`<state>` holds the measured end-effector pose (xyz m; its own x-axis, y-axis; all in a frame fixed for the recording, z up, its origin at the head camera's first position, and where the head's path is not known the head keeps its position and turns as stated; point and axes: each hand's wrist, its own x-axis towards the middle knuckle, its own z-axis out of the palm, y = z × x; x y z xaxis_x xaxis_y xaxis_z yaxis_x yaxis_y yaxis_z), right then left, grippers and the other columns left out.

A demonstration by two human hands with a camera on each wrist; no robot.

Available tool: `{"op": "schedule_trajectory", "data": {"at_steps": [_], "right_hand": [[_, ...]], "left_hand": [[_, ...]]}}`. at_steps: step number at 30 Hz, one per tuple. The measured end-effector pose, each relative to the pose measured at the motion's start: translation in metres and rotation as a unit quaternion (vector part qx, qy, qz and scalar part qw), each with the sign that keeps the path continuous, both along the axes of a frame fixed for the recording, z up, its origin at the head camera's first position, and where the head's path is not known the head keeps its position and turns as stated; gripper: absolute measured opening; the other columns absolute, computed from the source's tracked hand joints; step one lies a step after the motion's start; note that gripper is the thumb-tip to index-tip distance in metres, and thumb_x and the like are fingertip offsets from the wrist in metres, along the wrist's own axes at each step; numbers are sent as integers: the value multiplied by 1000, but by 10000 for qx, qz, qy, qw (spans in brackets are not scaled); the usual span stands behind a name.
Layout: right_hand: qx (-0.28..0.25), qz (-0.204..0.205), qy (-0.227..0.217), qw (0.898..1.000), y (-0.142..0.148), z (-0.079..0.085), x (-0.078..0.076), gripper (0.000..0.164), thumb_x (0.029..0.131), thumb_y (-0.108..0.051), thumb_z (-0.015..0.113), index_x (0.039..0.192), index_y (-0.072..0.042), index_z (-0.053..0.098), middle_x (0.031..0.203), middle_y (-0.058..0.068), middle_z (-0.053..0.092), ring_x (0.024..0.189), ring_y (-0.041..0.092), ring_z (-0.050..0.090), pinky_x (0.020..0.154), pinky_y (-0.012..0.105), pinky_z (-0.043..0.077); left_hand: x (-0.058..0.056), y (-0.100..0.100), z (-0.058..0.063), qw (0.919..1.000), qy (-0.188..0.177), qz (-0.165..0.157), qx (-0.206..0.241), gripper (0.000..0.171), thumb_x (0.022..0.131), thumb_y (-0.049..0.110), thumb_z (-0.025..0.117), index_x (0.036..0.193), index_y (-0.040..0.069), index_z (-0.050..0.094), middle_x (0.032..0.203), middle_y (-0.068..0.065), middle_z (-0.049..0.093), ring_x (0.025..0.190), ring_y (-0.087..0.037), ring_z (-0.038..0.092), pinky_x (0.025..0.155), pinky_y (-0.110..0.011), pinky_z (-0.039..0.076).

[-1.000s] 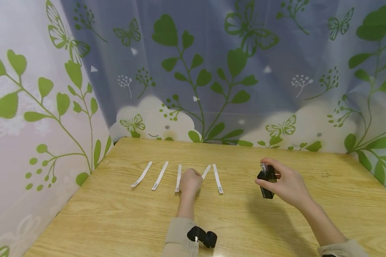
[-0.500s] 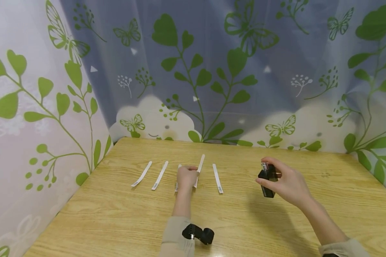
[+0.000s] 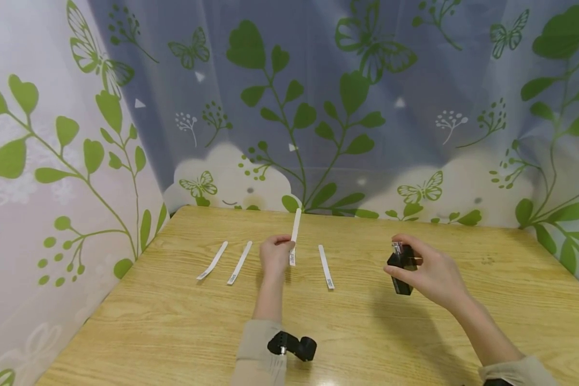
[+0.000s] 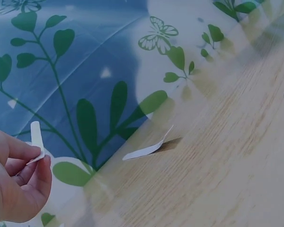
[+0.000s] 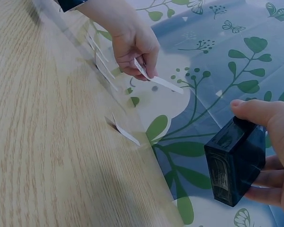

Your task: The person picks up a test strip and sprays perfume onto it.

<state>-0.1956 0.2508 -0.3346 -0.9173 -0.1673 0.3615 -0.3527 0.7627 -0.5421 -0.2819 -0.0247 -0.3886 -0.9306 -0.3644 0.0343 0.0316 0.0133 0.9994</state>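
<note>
My left hand (image 3: 274,258) pinches a white paper test strip (image 3: 295,230) between thumb and fingers, its plain end pointing up and away and its printed end below. In the left wrist view the same strip (image 4: 37,135) rises from the fingertips. My right hand (image 3: 436,276) grips a black glass perfume bottle (image 3: 402,277) above the table, a finger over its clear spray top. The bottle's flat base (image 5: 221,177) faces the right wrist camera. One strip (image 3: 326,268) lies between the hands, and two more, a bent strip (image 3: 214,261) and a straighter strip (image 3: 239,262), lie left.
All this is over a wood-grain table (image 3: 173,332). A curtain (image 3: 212,91) printed with leaves and butterflies hangs along the far edge, and a pale one (image 3: 58,177) borders the left side. A black wrist camera (image 3: 293,346) sits on the left sleeve.
The left hand has lifted one strip off the table, moving it up and slightly left. A strip beside that hand is now hidden behind it. The right hand and bottle have barely moved.
</note>
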Motion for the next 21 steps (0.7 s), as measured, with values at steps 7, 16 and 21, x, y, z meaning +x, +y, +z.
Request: {"op": "schedule_trajectory", "data": {"at_steps": [7,16,21], "right_hand": [[-62,-125,196,9997,0,2,0,63,79,-40,72,131,-13,49,121,18,56,95,43,60,65,47,52],[-478,-66,993,9939,-3,5,-4,55,79,-24,75,127,-9,52,113,18,58,92,39,61,73,53,51],[-443,16,952,9945,-5,8,-5,55,80,-26,74,128,-10,51,111,16,58,87,34,63,66,45,54]], "left_hand": [[7,10,7,9994,90,-326,-20,11,77,-6,63,87,-5,69,77,-8,61,68,-15,54,60,-22,46],[11,22,15,9906,37,-1365,-83,13,80,-5,64,93,-7,67,80,-9,62,67,-12,54,60,-21,45],[13,27,17,9844,90,-1752,-107,15,80,-7,62,95,-9,67,78,-11,63,64,-12,56,57,-22,47]]}}
